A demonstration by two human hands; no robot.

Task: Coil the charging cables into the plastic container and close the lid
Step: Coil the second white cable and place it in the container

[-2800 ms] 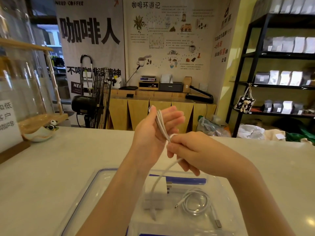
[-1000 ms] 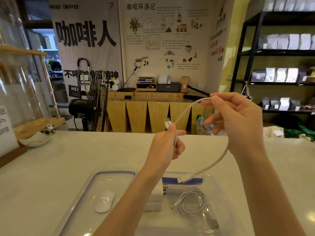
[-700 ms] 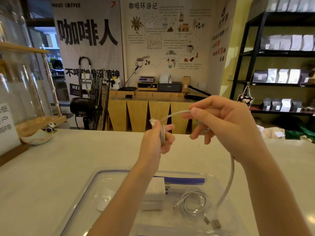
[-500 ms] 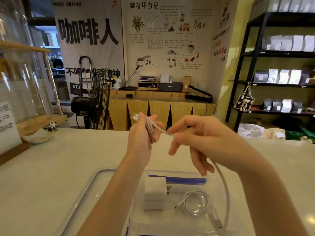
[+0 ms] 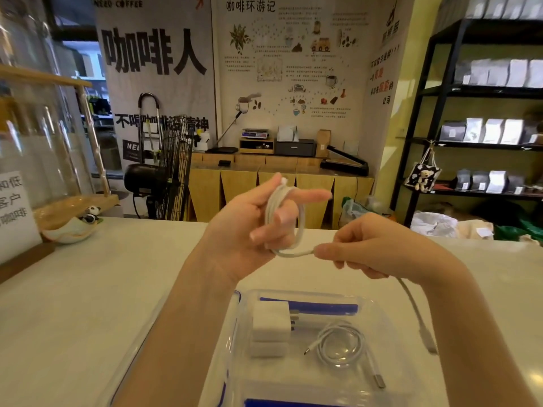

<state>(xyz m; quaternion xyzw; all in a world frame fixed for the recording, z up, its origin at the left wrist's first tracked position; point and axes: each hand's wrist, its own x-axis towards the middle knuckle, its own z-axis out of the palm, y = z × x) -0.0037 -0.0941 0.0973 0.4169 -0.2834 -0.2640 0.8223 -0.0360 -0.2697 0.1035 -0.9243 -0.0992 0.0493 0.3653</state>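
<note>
— Cable (image 5: 296,227) loops now wrap the left hand (image 5: 249,227) fingers; earlier it hung loose.
— Right hand (image 5: 367,248) pinches the tail?
— Yes, above the open container (image 5: 390,315); nearly ready to drop in

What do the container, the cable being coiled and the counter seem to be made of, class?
Container: clear plastic, glossy; its contents show through, blue trim on the rim.
Cable: likely soft rubbery plastic, matte white; it bends into loops round the left hand.
Counter: pale, smooth, perhaps stone or laminate; unclear.
</note>
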